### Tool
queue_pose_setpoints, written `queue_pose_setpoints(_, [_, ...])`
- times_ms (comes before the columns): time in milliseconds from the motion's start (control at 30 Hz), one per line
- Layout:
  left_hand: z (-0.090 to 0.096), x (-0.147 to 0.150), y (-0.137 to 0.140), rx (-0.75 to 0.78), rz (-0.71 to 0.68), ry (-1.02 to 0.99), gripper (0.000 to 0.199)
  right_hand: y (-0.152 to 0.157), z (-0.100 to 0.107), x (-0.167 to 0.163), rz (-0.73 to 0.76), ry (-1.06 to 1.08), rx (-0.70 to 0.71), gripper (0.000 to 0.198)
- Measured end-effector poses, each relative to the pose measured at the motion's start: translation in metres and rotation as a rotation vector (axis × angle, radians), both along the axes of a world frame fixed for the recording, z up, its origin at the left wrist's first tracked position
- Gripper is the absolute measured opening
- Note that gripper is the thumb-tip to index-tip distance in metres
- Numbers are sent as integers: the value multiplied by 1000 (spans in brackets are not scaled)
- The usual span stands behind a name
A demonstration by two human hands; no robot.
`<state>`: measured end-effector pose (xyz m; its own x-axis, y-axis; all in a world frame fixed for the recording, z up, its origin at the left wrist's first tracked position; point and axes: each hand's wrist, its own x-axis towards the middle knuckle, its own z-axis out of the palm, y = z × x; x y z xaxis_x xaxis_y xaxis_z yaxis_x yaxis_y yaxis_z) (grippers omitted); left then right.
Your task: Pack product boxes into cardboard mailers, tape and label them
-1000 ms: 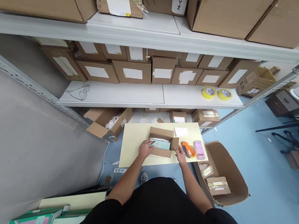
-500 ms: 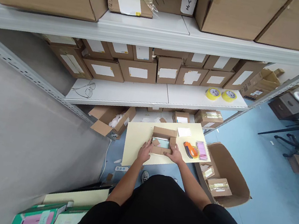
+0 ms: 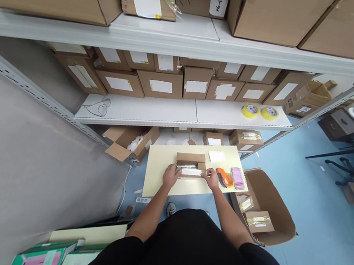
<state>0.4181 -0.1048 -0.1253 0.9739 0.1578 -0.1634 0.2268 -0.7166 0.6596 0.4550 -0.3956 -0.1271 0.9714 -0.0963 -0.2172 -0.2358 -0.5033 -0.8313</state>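
A small cardboard box lies on the cream board in front of me, its far flap standing open. The near flap, with a white label on it, is raised and partly covers the contents. My left hand grips the left end of this flap, fingers curled. At the flap's right end, my right hand pinches the cardboard between thumb and fingers. Just right of that hand lies an orange tape dispenser, beside a blurred pink item. White paper rests behind them.
The cream board is the work surface. A large open carton with small boxes stands right of it, another open carton left. Ahead, a shelf carries labelled boxes and two yellow tape rolls. A wall bounds the left.
The near flap has come up from lying flat, turning its white label into view. Both hands have gone from resting at the box's sides to gripping the flap's ends.
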Motion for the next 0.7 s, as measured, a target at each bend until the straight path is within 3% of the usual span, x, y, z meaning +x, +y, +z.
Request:
queue_pose_setpoints(133, [9,34,-10,78,-14,58,90,10,-9,2,-88,122,-122,63])
queue_pose_setpoints(267, [24,62,-9,118,-194,14,104,10,-9,-2,-90,136,-156,79])
queue_pose_setpoints(400, [37,67,-2,171,-221,-67,87,11,-1,2,-13,76,-177,82])
queue_pose_setpoints(567, [33,45,-2,202,-219,-41,31,8,10,10,8,-44,-138,69])
queue_pose_setpoints(700, [17,28,-10,143,-153,45,38,-9,17,10,73,-111,-197,65])
